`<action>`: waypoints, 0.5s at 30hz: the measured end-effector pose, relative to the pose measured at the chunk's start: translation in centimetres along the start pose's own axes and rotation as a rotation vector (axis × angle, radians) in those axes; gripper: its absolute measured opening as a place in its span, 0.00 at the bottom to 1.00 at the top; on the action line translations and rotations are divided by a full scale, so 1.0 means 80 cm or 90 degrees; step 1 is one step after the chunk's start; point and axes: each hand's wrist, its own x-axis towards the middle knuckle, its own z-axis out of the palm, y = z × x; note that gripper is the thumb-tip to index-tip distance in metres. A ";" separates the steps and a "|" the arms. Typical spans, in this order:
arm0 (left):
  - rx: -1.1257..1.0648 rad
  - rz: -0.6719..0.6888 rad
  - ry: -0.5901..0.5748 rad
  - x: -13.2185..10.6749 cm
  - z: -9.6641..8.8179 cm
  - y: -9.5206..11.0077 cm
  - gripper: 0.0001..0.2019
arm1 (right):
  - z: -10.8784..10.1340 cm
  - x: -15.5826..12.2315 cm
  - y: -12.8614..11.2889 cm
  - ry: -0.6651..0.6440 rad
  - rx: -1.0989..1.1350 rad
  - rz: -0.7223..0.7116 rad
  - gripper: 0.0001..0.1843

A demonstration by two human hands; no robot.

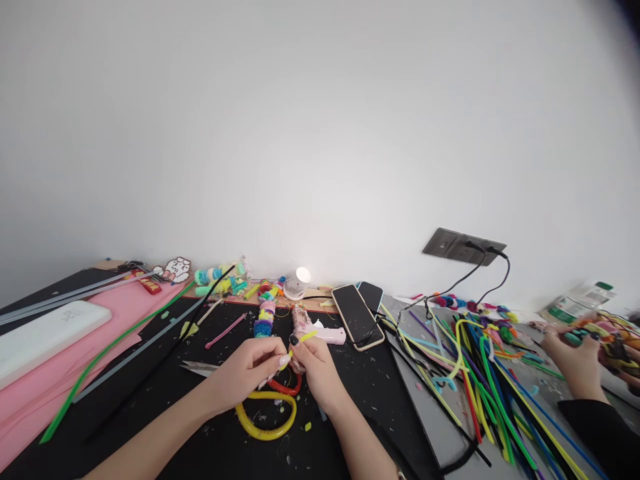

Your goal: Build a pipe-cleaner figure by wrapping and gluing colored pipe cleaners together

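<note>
My left hand (250,371) and my right hand (314,363) meet over the black mat (150,393), both pinching a short yellow pipe cleaner (300,341) between fingertips. Just beneath them lie a yellow loop (267,419) and a red curved piece (286,387). A pink glue gun (315,329) rests right behind my right hand. A stack of small coloured rings (263,319) stands behind my left hand. Scissors (197,367) lie to the left of my left hand.
Two phones (361,312) lie behind the glue gun. A heap of coloured pipe cleaners (495,380) covers the grey board at right, where another person's hands (575,353) hold a colourful bundle. Pink sheet (60,380), white case (45,337), long green and black sticks lie left. A wall socket (463,247) has cables.
</note>
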 end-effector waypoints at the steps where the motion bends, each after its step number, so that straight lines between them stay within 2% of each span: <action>1: -0.003 -0.006 -0.015 0.000 -0.001 0.000 0.15 | 0.000 0.000 0.001 -0.002 0.003 0.018 0.22; 3: -0.012 -0.021 -0.042 0.000 -0.002 0.000 0.14 | 0.000 -0.001 0.003 -0.003 0.006 0.041 0.22; 5: -0.033 -0.025 -0.034 0.002 -0.002 -0.001 0.15 | -0.001 0.001 0.003 0.017 0.010 0.050 0.22; 9: -0.075 -0.002 0.093 0.007 -0.002 -0.005 0.16 | -0.002 0.006 -0.001 0.094 0.023 0.042 0.24; 12: -0.018 0.021 0.164 0.007 -0.003 -0.006 0.15 | -0.001 0.008 -0.007 0.097 0.039 0.040 0.24; 15: 0.090 0.047 0.148 0.004 -0.002 -0.004 0.12 | 0.003 0.007 -0.010 0.073 0.068 0.060 0.23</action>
